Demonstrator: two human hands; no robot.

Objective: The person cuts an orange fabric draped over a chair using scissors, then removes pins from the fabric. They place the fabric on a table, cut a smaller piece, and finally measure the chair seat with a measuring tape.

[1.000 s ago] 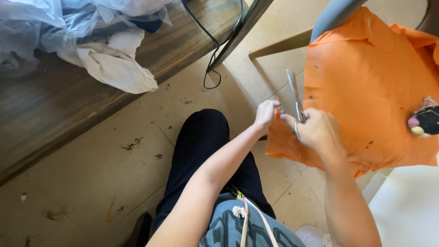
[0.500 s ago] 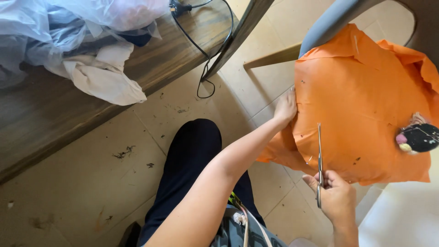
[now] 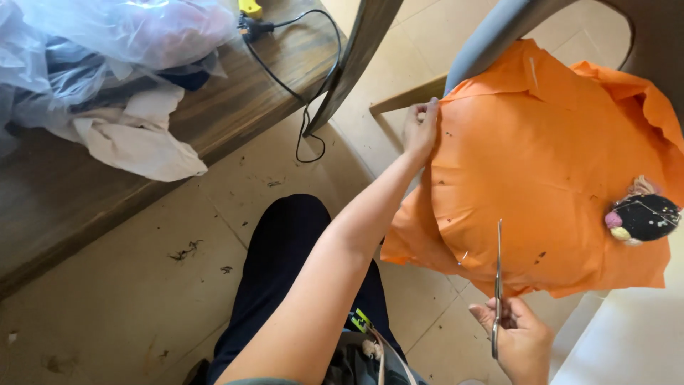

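An orange cloth (image 3: 541,171) is draped over a chair seat at the right. My left hand (image 3: 422,130) pinches the cloth's left edge near the top. My right hand (image 3: 519,341) is low at the bottom right, below the cloth's lower edge, and holds a pair of scissors (image 3: 496,274) with the closed blades pointing up over the fabric. A small dark pincushion (image 3: 645,216) with coloured bits rests on the cloth's right side.
A wooden bench (image 3: 235,107) at the left carries clear plastic bags (image 3: 107,43), white fabric (image 3: 135,135) and a black cable (image 3: 303,100). My dark-trousered leg (image 3: 285,271) stretches over a beige tiled floor (image 3: 128,299) with thread scraps. The grey chair back (image 3: 499,32) rises above the cloth.
My left hand slid up along the cloth's left edge. My right hand with the scissors dropped down and away from the left hand, toward the bottom of the view.
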